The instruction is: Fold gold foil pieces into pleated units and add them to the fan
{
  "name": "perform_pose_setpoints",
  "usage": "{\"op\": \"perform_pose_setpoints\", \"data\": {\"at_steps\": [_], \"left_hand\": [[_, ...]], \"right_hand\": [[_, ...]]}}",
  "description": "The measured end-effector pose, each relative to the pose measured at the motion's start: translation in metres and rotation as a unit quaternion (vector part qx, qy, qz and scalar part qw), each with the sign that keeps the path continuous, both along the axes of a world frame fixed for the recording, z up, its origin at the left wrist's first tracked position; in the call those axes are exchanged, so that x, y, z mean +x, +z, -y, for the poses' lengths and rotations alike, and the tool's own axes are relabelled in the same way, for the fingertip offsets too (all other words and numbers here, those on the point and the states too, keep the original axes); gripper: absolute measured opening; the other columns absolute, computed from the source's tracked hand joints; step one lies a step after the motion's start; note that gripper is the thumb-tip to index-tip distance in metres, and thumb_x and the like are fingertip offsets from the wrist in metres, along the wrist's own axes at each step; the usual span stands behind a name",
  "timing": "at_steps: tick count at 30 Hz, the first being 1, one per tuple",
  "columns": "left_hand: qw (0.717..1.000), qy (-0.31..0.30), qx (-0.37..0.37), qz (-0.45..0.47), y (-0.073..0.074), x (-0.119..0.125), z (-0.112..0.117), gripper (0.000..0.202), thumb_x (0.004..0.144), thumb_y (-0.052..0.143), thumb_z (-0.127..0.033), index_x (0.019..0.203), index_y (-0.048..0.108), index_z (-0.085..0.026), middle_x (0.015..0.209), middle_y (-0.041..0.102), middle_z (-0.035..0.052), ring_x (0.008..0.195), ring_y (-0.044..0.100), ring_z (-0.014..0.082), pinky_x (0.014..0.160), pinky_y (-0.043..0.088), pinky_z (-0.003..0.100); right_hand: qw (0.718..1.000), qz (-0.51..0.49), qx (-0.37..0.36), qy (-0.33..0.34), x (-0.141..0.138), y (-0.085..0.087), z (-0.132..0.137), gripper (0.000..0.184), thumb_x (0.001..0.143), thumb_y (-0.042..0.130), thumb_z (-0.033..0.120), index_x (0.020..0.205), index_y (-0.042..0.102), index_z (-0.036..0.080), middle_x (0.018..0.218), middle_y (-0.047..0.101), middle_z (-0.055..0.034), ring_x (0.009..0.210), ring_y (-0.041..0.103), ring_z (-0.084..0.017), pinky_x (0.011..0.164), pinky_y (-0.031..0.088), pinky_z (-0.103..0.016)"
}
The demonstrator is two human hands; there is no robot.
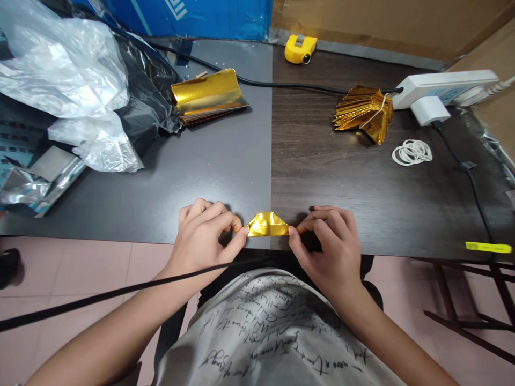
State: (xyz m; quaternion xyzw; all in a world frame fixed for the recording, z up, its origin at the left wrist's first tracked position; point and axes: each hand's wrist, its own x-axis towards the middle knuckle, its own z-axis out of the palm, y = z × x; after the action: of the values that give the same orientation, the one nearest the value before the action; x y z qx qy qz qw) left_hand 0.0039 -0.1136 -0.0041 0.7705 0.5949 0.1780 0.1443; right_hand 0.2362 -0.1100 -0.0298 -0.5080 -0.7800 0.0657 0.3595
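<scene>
A folded piece of gold foil paper (267, 225), wide at the bottom with slanted sides, is at the table's front edge. My left hand (207, 230) pinches its left corner between thumb and forefinger. At the opposite corner, my right hand (328, 236) grips the paper in the same way, with the other fingers curled. Farther back on the left lies a stack of gold foil sheets (211, 94), slightly curled. To the right is a fanned bundle of folded gold foil papers (362, 112), with a white band around it.
White rubber bands (412, 153) lie near a white power strip (446, 83) with a plugged-in adapter. A yellow tape measure (300, 49) sits at the back. Crumpled plastic bags (68, 75) cover the left side. A black cable (281, 84) crosses the table.
</scene>
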Motion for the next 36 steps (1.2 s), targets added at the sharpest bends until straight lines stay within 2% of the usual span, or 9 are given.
{"op": "perform_pose_setpoints", "data": {"at_steps": [4,9,14,18,22,25,27,30,36], "left_hand": [[1.0,0.0,0.002,0.011,0.0,0.0,-0.003,0.016,0.086,0.071,-0.031,0.073,0.066,-0.024,0.068,0.06,-0.004,0.078,0.045,0.0142,0.077,0.027,0.034],[1.0,0.004,0.004,0.007,-0.001,0.001,-0.002,0.017,0.086,0.07,-0.031,0.073,0.063,-0.023,0.069,0.059,-0.0033,0.079,0.045,0.0148,0.078,0.027,0.034],[0.999,-0.032,0.012,-0.01,-0.002,0.0,0.002,0.006,0.093,0.064,-0.03,0.096,0.068,-0.028,0.083,0.063,-0.0029,0.084,0.047,0.0141,0.081,0.028,0.034],[0.995,-0.079,0.066,0.004,-0.003,-0.005,0.004,0.014,0.094,0.063,-0.024,0.102,0.071,-0.033,0.093,0.066,-0.0032,0.088,0.05,0.0125,0.084,0.03,0.034],[0.979,-0.179,0.095,0.0,-0.005,-0.012,0.007,0.021,0.089,0.072,-0.033,0.108,0.068,-0.024,0.106,0.069,0.0009,0.099,0.054,0.0161,0.087,0.037,0.033],[0.965,-0.223,0.138,0.008,-0.007,-0.014,0.01,0.015,0.087,0.073,-0.025,0.101,0.067,-0.021,0.101,0.072,-0.0014,0.1,0.057,0.0159,0.089,0.042,0.032],[0.963,-0.22,0.149,0.04,-0.007,-0.014,0.011,0.011,0.088,0.071,-0.018,0.097,0.067,-0.022,0.097,0.073,-0.003,0.097,0.06,0.0141,0.086,0.044,0.029],[0.967,-0.2,0.143,0.073,-0.005,-0.014,0.007,0.013,0.088,0.072,-0.019,0.1,0.067,-0.022,0.096,0.073,-0.0026,0.094,0.063,0.0128,0.082,0.046,0.028],[0.966,-0.174,0.192,-0.005,0.004,-0.012,-0.021,0.004,0.089,0.071,-0.021,0.09,0.067,-0.022,0.088,0.072,-0.0047,0.08,0.061,0.011,0.07,0.038,0.029]], "right_hand": [[1.0,0.004,0.006,0.009,0.0,-0.002,0.001,0.015,0.084,0.069,0.01,0.089,0.059,0.021,0.086,0.065,-0.0067,0.098,0.06,-0.027,0.091,0.053,-0.05],[0.995,0.055,0.007,0.078,0.006,-0.002,0.003,0.019,0.089,0.065,0.007,0.102,0.066,0.021,0.096,0.071,-0.0056,0.104,0.063,-0.027,0.103,0.047,-0.058],[0.985,0.073,0.022,0.156,0.017,0.002,-0.001,0.023,0.088,0.07,0.009,0.11,0.07,0.014,0.103,0.073,-0.0089,0.107,0.062,-0.03,0.099,0.052,-0.056],[0.972,0.107,0.034,0.205,0.024,0.004,-0.002,0.031,0.087,0.074,0.018,0.116,0.069,0.009,0.113,0.074,-0.0103,0.109,0.061,-0.032,0.094,0.053,-0.053],[0.97,0.099,0.073,0.211,0.027,0.003,0.0,0.026,0.086,0.075,0.013,0.112,0.07,0.013,0.108,0.076,-0.0074,0.101,0.065,-0.026,0.085,0.055,-0.043],[0.963,0.068,0.099,0.24,0.028,0.004,0.001,0.017,0.087,0.07,0.005,0.103,0.07,0.013,0.096,0.076,-0.0069,0.092,0.067,-0.023,0.079,0.055,-0.038],[0.96,0.053,0.097,0.258,0.028,0.007,0.001,0.015,0.085,0.07,0.002,0.098,0.07,0.011,0.093,0.076,-0.0085,0.091,0.066,-0.023,0.078,0.055,-0.039],[0.963,0.036,0.081,0.253,0.027,0.013,-0.004,0.017,0.081,0.074,0.002,0.095,0.068,0.009,0.087,0.074,-0.0088,0.088,0.065,-0.024,0.073,0.052,-0.038],[0.977,0.054,0.035,0.202,0.023,0.02,-0.027,0.005,0.09,0.069,0.009,0.088,0.066,0.013,0.077,0.069,-0.0028,0.076,0.063,-0.017,0.068,0.048,-0.033]]}}
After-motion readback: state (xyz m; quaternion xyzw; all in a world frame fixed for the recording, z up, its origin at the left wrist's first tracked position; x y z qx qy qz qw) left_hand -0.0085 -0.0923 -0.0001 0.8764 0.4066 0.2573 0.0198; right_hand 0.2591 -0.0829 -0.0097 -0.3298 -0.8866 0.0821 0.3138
